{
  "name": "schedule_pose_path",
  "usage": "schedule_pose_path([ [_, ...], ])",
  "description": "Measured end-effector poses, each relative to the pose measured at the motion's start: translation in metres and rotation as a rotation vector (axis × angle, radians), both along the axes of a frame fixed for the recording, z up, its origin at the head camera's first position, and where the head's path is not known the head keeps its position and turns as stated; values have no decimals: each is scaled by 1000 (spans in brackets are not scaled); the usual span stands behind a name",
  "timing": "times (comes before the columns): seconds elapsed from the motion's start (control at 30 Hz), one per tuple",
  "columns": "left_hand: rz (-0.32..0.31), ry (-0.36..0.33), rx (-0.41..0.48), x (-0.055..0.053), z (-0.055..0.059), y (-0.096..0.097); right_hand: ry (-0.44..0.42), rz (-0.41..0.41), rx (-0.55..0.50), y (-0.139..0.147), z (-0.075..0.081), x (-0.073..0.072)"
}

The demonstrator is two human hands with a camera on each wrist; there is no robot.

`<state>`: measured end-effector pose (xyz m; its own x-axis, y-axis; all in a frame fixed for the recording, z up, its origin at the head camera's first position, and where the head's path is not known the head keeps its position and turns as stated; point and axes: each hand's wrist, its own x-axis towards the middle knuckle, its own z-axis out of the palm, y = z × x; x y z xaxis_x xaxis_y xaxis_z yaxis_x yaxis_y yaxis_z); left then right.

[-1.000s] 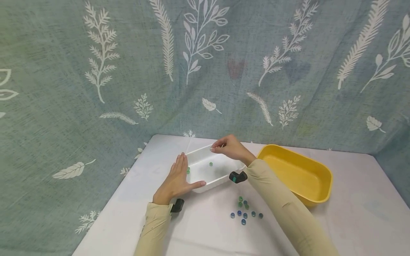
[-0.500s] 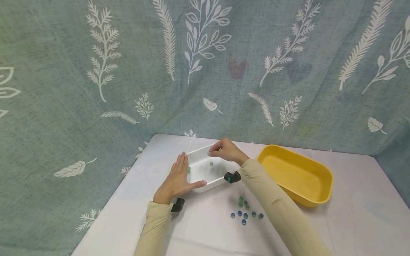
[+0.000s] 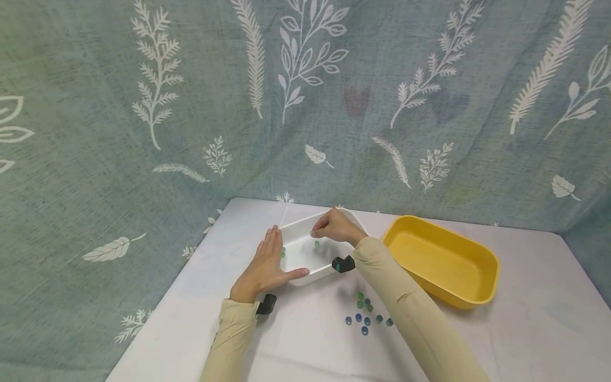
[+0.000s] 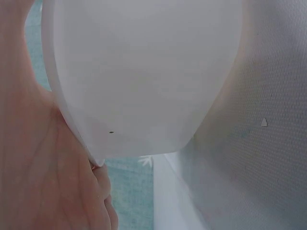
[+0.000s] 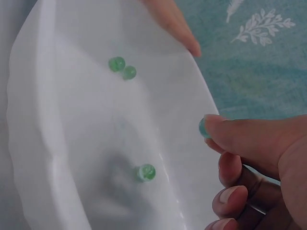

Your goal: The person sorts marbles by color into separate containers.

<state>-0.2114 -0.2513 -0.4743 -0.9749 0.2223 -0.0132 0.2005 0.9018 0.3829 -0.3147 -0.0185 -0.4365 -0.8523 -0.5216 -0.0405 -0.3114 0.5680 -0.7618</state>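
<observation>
In the head view my left hand rests with straight fingers along the near left end of a white plastic tray, thumb on its near rim. The left wrist view shows that palm against the tray's outer wall. Over the tray, my right hand pinches a light blue glass marble between thumb and forefinger, above the tray floor. Inside lie green marbles: one alone, and a touching pair at the left end.
Several loose blue and green marbles lie on the white table in front of the tray, beside the right forearm. A yellow tub stands at the right, close to the right sleeve. A leaf-patterned cloth hangs behind.
My right hand has moved left and slightly nearer over the white tray with the marble still pinched. My left hand has stayed in place on the tray.
</observation>
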Motion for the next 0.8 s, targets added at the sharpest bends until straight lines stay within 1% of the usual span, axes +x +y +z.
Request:
schedule_pose_path([
  [0.17,-3,-2,-4,0,0,0,-11,0,12,-1,-2,1],
  [0.43,-7,-10,1,-1,3,0,1,5,35,-6,-7,-2],
  [0.53,-3,-17,-9,-2,2,0,-3,7,43,-8,-9,-3],
  [0.8,0,-17,-6,-1,2,-2,-9,8,47,-9,-5,-2],
])
